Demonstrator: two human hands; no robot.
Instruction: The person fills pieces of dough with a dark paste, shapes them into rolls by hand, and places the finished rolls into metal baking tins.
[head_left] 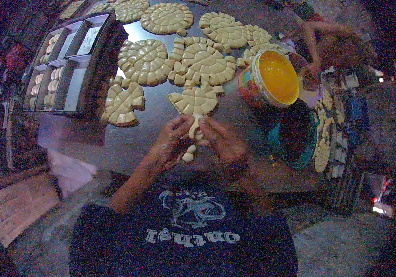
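The left hand [172, 138] and right hand [221, 141] met over the dark bench [161, 124]; their fingers pinched dough pieces [197, 131] off the nearest scored dough round [195, 101]; this looked like the separating step; the next pull would need a clean break along the score lines.

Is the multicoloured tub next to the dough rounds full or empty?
Close to full: the tub is tilted toward the camera, lid off, and yellow fat or batter fills it nearly to the rim. Which it is cannot be told.

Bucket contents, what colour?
Bright yellow-orange liquid in the bucket, clearest in the head view.
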